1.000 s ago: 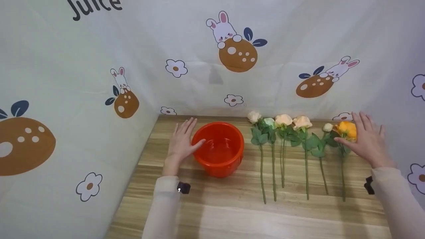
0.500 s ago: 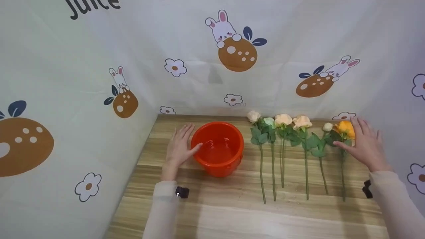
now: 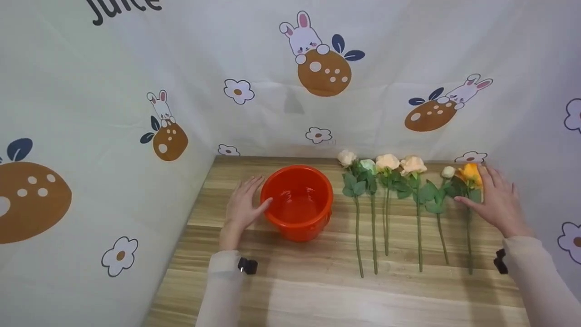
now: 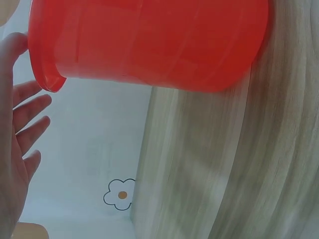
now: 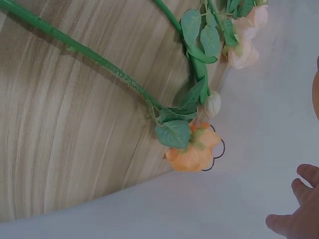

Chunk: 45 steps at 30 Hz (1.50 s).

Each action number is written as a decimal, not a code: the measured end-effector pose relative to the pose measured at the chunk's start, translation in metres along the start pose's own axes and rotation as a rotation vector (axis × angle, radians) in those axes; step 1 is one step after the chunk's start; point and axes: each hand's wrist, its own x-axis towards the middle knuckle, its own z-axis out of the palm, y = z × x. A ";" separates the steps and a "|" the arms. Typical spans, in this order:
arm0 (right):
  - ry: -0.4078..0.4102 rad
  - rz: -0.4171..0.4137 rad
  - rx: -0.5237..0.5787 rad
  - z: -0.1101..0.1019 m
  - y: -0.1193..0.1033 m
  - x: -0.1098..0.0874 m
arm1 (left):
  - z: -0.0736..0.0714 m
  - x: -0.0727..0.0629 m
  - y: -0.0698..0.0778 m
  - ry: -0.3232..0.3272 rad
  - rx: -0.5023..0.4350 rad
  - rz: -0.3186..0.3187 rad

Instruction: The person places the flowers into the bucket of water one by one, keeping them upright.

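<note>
A red plastic bucket (image 3: 297, 195) stands upright on the wooden table, left of the middle. My left hand (image 3: 243, 205) is spread beside its left side, thumb at the rim in the head view. In the left wrist view, the fingers (image 4: 31, 112) are spread near the rim, and the bucket wall (image 4: 149, 40) fills the top. My right hand (image 3: 498, 200) hovers over the far right rose, a yellow-orange one (image 3: 470, 174), partly covering its bloom. Its fingers are spread and hold nothing. In the right wrist view, that orange rose (image 5: 192, 149) lies apart from the fingers (image 5: 304, 191).
Several artificial roses lie in a row right of the bucket, blooms towards the back: a cream rose (image 3: 347, 159), a pale green one (image 3: 367, 165), peach ones (image 3: 412, 165) and a small white bud (image 3: 448, 173). A printed cloth (image 3: 272, 122) rises along the table's back edge.
Both hands have drawn slightly back towards the person, the left one lower beside the bucket. The right hand has shifted a little left. The bucket and roses stay put.
</note>
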 end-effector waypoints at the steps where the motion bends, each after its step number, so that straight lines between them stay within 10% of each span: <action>1: -0.006 0.002 0.003 0.001 0.000 0.000 | 0.000 -0.001 0.000 -0.002 -0.004 0.000; 21: -0.021 0.024 0.038 0.013 0.007 -0.009 | 0.008 -0.010 -0.011 0.046 -0.144 0.093; 45: -0.026 0.067 0.214 0.036 0.026 -0.023 | 0.016 -0.018 -0.012 0.042 -0.273 0.045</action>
